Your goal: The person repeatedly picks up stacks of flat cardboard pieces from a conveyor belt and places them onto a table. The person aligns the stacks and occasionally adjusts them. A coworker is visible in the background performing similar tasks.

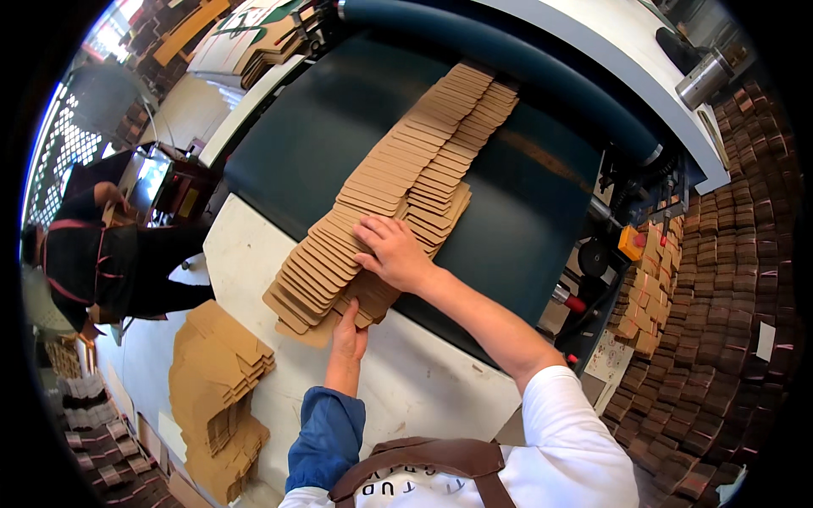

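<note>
The person's right hand (395, 252) lies palm down, fingers spread a little and pointing up and to the left, the thumb tucked toward the body. Its bare forearm runs straight back down and to the right to a short white sleeve at the shoulder, the elbow only slightly bent. The left hand (348, 332) sits lower and nearer the chest, fingers extended forward and close together, its tips just under the right wrist. Its forearm comes straight up from a rolled blue denim cuff, held close against the body.
</note>
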The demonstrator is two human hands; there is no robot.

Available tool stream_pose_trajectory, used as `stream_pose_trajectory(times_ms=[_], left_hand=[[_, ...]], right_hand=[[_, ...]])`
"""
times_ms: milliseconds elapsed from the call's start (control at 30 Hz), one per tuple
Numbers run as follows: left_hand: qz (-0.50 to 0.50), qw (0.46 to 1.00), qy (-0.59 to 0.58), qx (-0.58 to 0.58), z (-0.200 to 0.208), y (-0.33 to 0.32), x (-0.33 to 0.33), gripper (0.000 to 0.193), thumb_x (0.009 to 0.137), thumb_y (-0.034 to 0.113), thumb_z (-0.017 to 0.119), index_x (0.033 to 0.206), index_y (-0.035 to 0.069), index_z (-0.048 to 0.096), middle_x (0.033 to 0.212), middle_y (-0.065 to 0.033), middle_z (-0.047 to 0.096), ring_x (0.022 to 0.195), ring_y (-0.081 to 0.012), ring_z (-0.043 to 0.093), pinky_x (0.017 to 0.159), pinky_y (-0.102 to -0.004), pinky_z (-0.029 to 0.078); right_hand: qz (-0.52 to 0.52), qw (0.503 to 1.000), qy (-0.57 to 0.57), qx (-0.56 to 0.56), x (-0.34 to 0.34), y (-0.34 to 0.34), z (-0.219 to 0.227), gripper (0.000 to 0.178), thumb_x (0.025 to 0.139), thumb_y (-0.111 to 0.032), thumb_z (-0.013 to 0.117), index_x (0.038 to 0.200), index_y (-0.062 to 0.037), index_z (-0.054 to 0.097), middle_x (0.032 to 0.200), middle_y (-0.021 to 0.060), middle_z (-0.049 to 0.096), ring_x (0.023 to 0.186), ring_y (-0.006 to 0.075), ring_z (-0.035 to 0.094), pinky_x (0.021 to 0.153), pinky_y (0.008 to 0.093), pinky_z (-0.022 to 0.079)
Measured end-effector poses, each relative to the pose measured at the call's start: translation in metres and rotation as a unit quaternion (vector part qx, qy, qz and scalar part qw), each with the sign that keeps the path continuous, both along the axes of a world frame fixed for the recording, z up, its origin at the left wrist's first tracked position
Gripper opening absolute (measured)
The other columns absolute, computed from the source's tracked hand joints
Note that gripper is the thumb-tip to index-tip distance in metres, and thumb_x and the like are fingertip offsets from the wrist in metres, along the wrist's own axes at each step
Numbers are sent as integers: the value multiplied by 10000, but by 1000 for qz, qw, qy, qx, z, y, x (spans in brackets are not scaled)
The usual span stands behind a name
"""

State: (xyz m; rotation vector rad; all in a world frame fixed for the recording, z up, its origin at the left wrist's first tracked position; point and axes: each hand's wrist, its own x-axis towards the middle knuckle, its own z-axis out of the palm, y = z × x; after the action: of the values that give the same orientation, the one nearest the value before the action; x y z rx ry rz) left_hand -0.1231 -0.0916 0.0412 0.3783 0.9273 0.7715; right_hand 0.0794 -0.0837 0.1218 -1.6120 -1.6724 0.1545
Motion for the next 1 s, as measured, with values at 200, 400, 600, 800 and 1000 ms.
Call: stream_pose_trajectory(times_ms=[200,400,600,800,1000], left_hand=[[-42,999,-2,19,3,34,79,456,885,149,635,1297,63,458,1251,-31,547,1134,-184,531,951,-335,451],[-91,994,-25,49,-6,65,169,444,886,163,635,1285,56,472,1250,-37,550,1137,-185,536,950,-339,452],[-87,995,-16,45,-15,74,192,475,890,159,626,1309,49,431,1269,-43,528,1161,-203,515,974,-356,431],[-86,995,-47,32,-15,68,185,477,880,143,636,1302,41,436,1259,-48,524,1163,-200,499,996,-352,400],[-48,998,-29,-12,-14,60,142,430,883,87,616,1278,15,460,1269,-74,526,1160,-222,508,993,-370,416]], right_hand=[[-94,973,212,11,131,33,9,282,894,-242,556,1032,0,598,1083,165,602,1037,345,542,876,374,435],[-286,931,6,-228,302,72,-33,612,947,-474,349,1408,-72,359,1507,137,246,1412,278,166,1106,542,165],[-272,911,-14,-311,325,85,-27,758,901,-621,341,1462,-117,266,1541,117,152,1435,246,75,1147,470,56],[-274,914,-62,-295,317,76,-33,774,872,-637,392,1415,-86,356,1494,152,269,1404,292,191,1107,471,185],[-248,924,-96,-276,279,64,-37,746,855,-632,412,1353,-77,439,1433,191,360,1342,334,304,1079,508,232]])
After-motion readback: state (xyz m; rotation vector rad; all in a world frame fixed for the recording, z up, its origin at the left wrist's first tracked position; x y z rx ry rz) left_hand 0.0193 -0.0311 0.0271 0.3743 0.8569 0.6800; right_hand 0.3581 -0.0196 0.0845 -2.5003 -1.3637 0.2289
